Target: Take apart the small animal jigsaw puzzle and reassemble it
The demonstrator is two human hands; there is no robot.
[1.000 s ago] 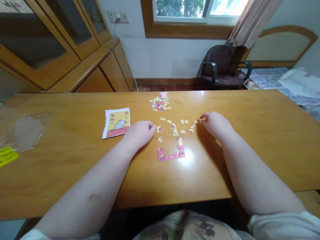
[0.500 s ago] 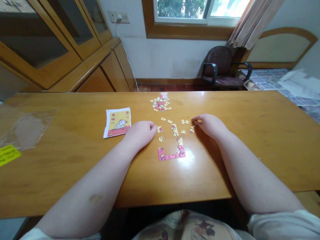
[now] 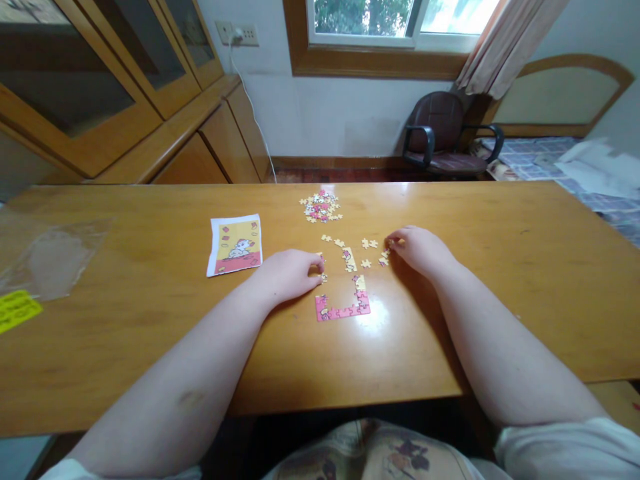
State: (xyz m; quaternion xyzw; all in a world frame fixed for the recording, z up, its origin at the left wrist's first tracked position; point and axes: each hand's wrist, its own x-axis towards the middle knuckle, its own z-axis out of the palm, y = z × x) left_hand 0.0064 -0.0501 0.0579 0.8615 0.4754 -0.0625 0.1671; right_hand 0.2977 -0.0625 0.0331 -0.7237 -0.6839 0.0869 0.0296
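Observation:
My left hand (image 3: 297, 275) is curled with thumb and forefinger at a small yellow puzzle piece (image 3: 324, 277). The piece above it is mostly covered by these fingers. My right hand (image 3: 413, 244) pinches the edge of another yellow puzzle piece (image 3: 391, 245), largely hidden by the fingertips. Between the hands lie a joined yellow strip (image 3: 349, 259) and a pink L-shaped border section (image 3: 345, 313) with a yellow part at its upper right. Loose yellow pieces (image 3: 369, 244) are scattered near my right hand.
A picture sheet (image 3: 235, 245) lies left of the pieces. A heap of mixed puzzle pieces (image 3: 321, 207) sits near the table's far edge. A clear plastic bag (image 3: 55, 260) with a yellow label is at far left. An office chair (image 3: 440, 130) stands beyond the table (image 3: 525, 280).
My left hand has moved down and right from beside the upper left piece to the lower one. My right hand has shifted left onto a loose yellow piece and stayed there.

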